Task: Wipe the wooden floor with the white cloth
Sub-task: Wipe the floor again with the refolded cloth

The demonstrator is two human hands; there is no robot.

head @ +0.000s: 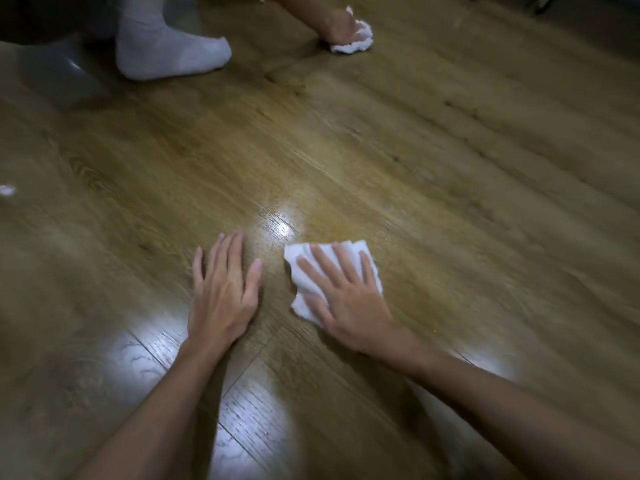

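A: What covers the ground here?

B: A wooden floor (pixel 433 161) of long planks, warm brown with dark grain and a few knots, the seams running on a slant from near left to far right.

A: And the light?

B: It is dim overall. Bright white glare (pixel 280 223) sits on the boards at centre, with larger sheens (pixel 145 358) near left and low in the middle. The corners fall dark.

A: Anything else around?

B: At far left stands a foot in a white sock (pixel 173 46), beside a greyish shape (pixel 65 74), perhaps a chair base; blur hides it. A small white speck (pixel 7 190) lies at the left edge.
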